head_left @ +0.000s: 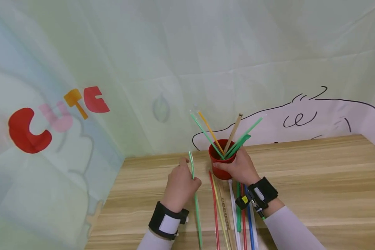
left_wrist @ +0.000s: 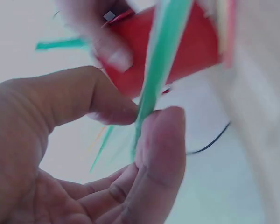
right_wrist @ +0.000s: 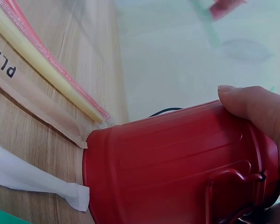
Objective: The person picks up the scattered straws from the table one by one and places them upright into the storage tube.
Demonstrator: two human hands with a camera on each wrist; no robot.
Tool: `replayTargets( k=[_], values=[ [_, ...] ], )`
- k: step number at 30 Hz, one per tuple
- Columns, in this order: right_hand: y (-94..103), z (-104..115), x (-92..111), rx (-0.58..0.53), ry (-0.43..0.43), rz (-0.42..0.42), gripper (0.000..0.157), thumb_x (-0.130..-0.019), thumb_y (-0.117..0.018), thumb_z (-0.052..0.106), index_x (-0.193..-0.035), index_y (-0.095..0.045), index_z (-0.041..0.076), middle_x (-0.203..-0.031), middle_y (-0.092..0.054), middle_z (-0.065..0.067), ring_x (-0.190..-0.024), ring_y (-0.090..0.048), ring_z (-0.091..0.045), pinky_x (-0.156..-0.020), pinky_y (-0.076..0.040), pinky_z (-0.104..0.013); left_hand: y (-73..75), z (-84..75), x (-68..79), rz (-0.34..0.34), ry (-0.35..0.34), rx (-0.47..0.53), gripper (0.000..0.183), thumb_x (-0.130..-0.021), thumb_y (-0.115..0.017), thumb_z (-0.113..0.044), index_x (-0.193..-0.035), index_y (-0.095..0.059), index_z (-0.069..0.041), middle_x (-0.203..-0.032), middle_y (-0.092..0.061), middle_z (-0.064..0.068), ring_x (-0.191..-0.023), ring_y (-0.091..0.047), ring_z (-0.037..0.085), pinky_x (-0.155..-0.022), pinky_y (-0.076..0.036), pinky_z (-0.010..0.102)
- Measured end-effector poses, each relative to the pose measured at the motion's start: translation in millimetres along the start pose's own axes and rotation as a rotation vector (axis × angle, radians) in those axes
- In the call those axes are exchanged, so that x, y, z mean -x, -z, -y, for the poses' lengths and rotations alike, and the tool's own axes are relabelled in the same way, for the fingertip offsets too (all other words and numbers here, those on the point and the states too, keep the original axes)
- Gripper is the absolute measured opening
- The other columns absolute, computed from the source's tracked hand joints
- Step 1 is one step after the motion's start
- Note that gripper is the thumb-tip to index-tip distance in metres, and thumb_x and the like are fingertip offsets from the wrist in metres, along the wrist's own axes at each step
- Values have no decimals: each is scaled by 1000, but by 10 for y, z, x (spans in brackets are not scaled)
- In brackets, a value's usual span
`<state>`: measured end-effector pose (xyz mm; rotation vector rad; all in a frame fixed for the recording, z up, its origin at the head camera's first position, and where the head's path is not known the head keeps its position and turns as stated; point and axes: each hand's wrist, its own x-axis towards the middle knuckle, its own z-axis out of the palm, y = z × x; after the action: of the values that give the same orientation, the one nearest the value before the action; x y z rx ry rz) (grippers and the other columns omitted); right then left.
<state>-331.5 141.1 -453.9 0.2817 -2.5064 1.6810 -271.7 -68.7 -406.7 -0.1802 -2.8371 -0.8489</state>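
Observation:
My left hand [head_left: 178,187] pinches a green straw [head_left: 198,211] in a clear wrapper between thumb and fingertips. The straw stands left of a small red metal bucket [head_left: 219,173], and the left wrist view shows it [left_wrist: 164,56] crossing in front of the bucket. My right hand [head_left: 242,167] holds the bucket by its rim. A wire handle [right_wrist: 228,175] is seen on the bucket's side in the right wrist view. Out of the bucket lean several straws: an orange one [head_left: 208,126], a brown paper-wrapped one [head_left: 234,130] and green ones [head_left: 247,130].
Below the bucket, several straws lie side by side on the wooden table [head_left: 315,173]: a red straw [head_left: 215,211], a yellow straw [head_left: 222,215], a brown paper-wrapped straw [right_wrist: 32,98], a white-wrapped straw [head_left: 234,211] and a blue straw [head_left: 251,222]. Behind hangs a printed cloth [head_left: 162,52].

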Motion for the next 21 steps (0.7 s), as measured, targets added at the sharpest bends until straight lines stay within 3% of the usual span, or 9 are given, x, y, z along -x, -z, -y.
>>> replayTargets(
  k=[4, 10, 21],
  values=[
    [-5, 13, 1, -9, 9, 2, 75, -83, -89, 24, -146, -51, 11, -139, -62, -12, -130, -60, -35, -105, -52, -57, 236, -55, -42, -74, -28, -1, 60, -80, -73, -4, -134, -51, 8, -66, -58, -1, -53, -50, 13, -52, -41, 28],
    [1, 23, -5, -8, 10, 4, 75, -82, -89, 23, -146, -51, 11, -139, -62, -11, -130, -59, -34, -105, -52, -56, 524, -164, -89, -192, -85, 22, 49, -83, -68, -4, -129, -55, 8, -78, -61, 5, -61, -55, 15, -57, -45, 28],
    [9, 5, -11, -20, 48, 7, 74, -80, -90, 21, -144, -53, 11, -136, -64, -11, -129, -60, -34, -104, -53, -55, 777, -348, -110, -425, -206, 93, 37, -88, -65, -3, -121, -48, 0, -87, -67, 11, -70, -71, 22, -64, -56, 38]
  ],
)
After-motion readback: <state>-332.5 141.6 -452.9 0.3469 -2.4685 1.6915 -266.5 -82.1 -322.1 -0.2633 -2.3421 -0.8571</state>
